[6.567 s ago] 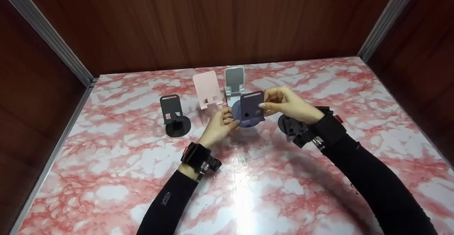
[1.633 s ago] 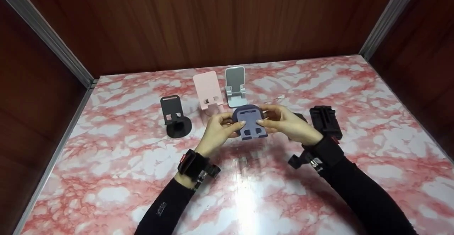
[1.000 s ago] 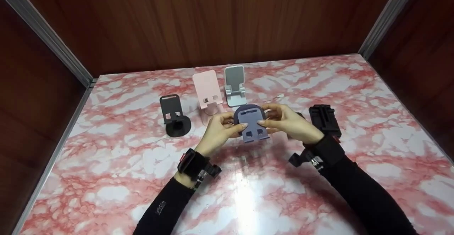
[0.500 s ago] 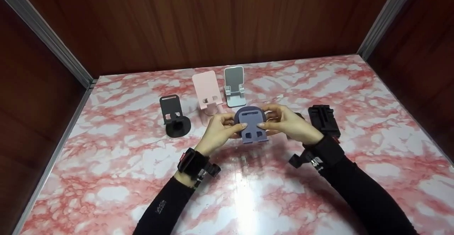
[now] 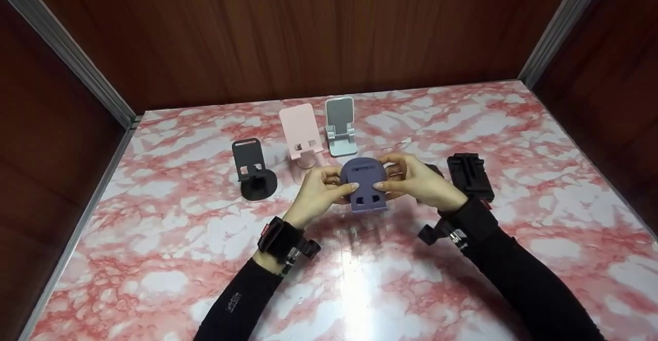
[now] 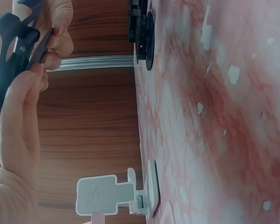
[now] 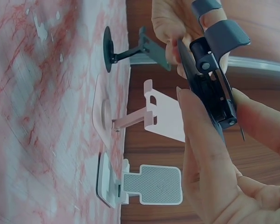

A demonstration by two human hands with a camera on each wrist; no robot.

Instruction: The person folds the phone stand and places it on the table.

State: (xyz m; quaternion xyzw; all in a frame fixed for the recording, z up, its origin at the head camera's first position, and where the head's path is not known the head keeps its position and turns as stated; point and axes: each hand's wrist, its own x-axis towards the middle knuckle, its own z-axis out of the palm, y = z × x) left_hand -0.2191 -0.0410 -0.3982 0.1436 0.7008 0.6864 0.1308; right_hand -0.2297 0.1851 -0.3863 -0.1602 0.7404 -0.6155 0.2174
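A purple phone stand (image 5: 367,189) is held up over the middle of the table, its slotted plate lying close against its round base. My left hand (image 5: 316,192) pinches its left side, thumb on the plate and fingers behind. On the opposite side my right hand (image 5: 419,180) grips it the same way. The right wrist view gives the folded phone stand (image 7: 210,79) edge-on, hinge and lip showing, between thumb and fingers. From the left wrist, the phone stand (image 6: 18,51) appears at the upper left, partly covered by fingers.
Behind the hands stand a pink phone stand (image 5: 300,130) and a white-and-grey one (image 5: 341,125). A black phone stand (image 5: 252,168) is at left. On the right lie a folded black stand (image 5: 470,176) and a dark round piece (image 5: 434,169), partly hidden. Wooden panels (image 5: 329,32) wall the table.
Earlier the purple stand's plate stood upright, apart from its base; now it is folded against it. Both hands have shifted their grip. Over the last second the stand has sunk slightly and tilted.
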